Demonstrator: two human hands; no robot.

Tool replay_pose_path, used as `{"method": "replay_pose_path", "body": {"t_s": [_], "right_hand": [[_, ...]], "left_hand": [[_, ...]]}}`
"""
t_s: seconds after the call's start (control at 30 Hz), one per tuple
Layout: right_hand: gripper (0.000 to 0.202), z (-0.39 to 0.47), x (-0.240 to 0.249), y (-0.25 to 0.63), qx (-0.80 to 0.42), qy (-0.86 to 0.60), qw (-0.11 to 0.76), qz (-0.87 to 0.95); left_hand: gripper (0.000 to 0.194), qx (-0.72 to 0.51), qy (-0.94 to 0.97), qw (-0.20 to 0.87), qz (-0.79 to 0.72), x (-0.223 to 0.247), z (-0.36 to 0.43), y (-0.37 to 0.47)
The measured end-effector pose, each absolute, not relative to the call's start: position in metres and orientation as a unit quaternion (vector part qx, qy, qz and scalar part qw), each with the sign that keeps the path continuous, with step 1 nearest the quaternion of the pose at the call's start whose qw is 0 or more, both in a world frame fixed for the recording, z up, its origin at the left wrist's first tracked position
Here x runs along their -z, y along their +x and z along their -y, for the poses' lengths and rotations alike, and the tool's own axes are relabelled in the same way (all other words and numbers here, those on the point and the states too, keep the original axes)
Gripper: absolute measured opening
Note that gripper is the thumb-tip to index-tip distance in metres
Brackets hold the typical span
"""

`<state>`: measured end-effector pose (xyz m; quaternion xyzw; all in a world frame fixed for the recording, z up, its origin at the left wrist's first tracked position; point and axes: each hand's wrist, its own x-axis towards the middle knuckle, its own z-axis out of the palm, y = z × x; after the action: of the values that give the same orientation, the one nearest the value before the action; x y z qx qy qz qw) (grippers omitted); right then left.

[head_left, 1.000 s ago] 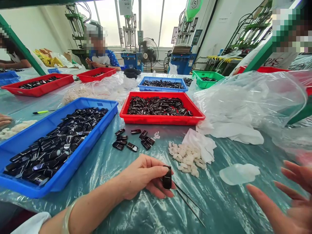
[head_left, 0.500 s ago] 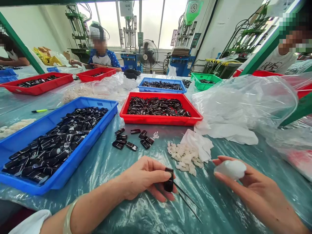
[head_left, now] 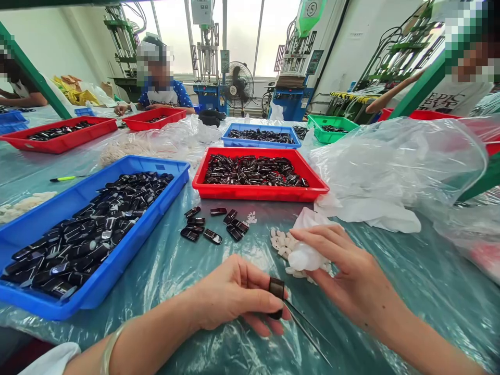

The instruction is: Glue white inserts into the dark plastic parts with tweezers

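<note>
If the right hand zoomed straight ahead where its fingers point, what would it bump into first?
The right hand would probably bump the pale pieces first. Its height is unclear, so it might glide over them.

Factory workshop with upright machines (head_left: 292,73), a standing fan (head_left: 237,86) and trays of small black parts (head_left: 253,171).

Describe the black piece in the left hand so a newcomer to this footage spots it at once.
From the nearest red tray, come toward the camera to the left hand, whose forearm wears a pale bangle. The black piece is pinched between its thumb and fingers. Unlike the loose pieces lying by the tray, it is in a hand.
</note>
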<state>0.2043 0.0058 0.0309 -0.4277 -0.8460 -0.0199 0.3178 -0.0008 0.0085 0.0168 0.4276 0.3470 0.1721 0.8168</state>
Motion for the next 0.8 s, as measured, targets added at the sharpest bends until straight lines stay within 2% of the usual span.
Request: {"method": "replay_pose_path", "body": {"t_s": [0.3,0.5,0.8], "right_hand": [[0.042,0.001,-0.023,0.205,0.054,-0.391,0.296,0.870],[0.038,0.006,-0.025,0.202,0.113,-0.383,0.291,0.870],[0.027,0.012,-0.025,0.199,0.135,-0.368,0.301,0.869]], "left_hand": [[0.019,-0.146,0.445,0.821,-0.326,-0.013,-0.007,-0.001],[0.017,-0.137,0.439,0.828,-0.322,-0.014,-0.008,-0.001],[0.017,-0.113,0.444,0.834,-0.307,-0.011,-0.009,-0.002]]}}
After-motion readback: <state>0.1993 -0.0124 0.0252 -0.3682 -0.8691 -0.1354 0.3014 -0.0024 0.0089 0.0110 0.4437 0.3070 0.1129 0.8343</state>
